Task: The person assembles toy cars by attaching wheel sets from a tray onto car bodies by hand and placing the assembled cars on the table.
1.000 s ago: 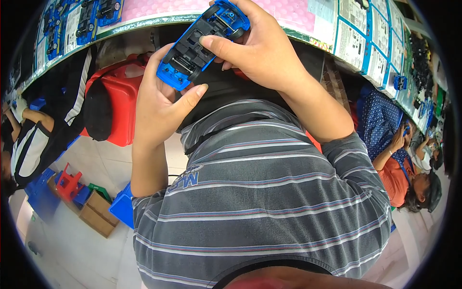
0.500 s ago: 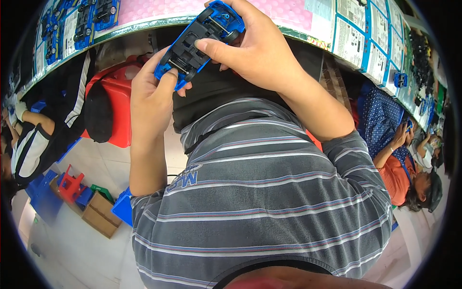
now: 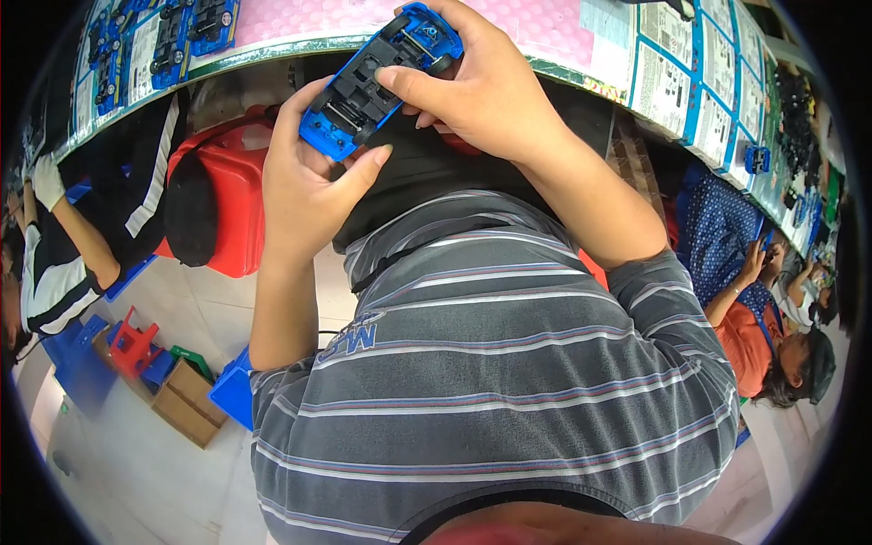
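Observation:
A blue toy car (image 3: 366, 89) is held underside up over my lap, at the table's near edge. Its black base with wheels and metal axles faces me. My right hand (image 3: 472, 86) grips the car's far right end, the thumb pressed on the middle of the base. Around the near left end curl the fingers of my left hand (image 3: 318, 173), lying behind and beside the body; its thumb is lifted off and points right, below the car. The side of the car turned away from me is hidden.
Several blue toy cars (image 3: 173, 41) lie on the table at the far left. Pink bubble sheet (image 3: 309, 20) covers the table's middle, and printed cards (image 3: 668, 82) lie to the right with a small blue part (image 3: 756, 159). A red stool (image 3: 236, 204) stands left. Co-workers sit at both sides.
My left thumb has come off the car's base and stretched out to the right. The car has shifted slightly right. At the left, a co-worker's gloved hand has moved.

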Demonstrator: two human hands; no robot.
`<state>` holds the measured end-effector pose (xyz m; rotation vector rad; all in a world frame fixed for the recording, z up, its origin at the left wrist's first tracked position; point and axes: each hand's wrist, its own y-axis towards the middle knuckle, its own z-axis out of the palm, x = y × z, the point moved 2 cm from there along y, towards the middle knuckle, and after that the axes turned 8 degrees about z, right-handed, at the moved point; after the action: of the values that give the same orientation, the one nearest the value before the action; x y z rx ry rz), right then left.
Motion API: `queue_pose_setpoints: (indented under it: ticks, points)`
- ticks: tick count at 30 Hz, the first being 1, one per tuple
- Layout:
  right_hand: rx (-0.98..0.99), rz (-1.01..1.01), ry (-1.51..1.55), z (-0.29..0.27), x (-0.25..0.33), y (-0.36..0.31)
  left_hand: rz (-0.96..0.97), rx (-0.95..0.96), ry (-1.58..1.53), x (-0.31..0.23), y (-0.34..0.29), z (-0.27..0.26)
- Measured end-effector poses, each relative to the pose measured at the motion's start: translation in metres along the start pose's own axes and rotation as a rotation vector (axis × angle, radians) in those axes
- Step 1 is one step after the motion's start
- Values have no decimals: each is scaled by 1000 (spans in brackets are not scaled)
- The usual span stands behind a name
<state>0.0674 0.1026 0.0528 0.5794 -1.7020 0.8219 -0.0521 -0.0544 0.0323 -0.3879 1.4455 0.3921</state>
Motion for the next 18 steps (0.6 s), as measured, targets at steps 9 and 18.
queue_pose_setpoints:
  ticks: [9,18]
  points:
    - [115,18,198,-34,-6,22,50,-249,277,-13,6,-30]
    - [-424,-438,-469,-106,-55,26,255,-683,558,-25,38,-148]
